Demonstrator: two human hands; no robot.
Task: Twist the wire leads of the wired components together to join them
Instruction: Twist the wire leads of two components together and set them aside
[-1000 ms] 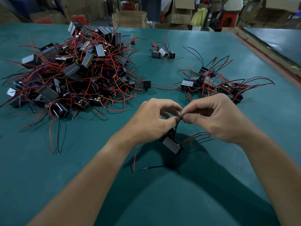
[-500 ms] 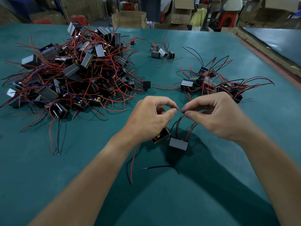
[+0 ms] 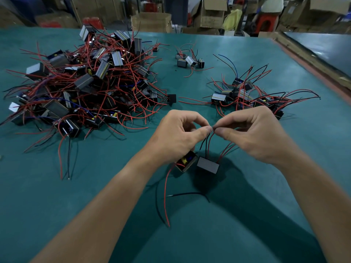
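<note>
Left hand [image 3: 177,135] and right hand [image 3: 252,133] both pinch wire leads [image 3: 209,141] together, fingertips meeting; two components [image 3: 208,165] hang just below.

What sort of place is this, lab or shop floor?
Probably a small factory or warehouse assembly bench: a heap of similar wired components on a wide green table, a smaller pile to its right, and stacked cardboard boxes behind.
</note>
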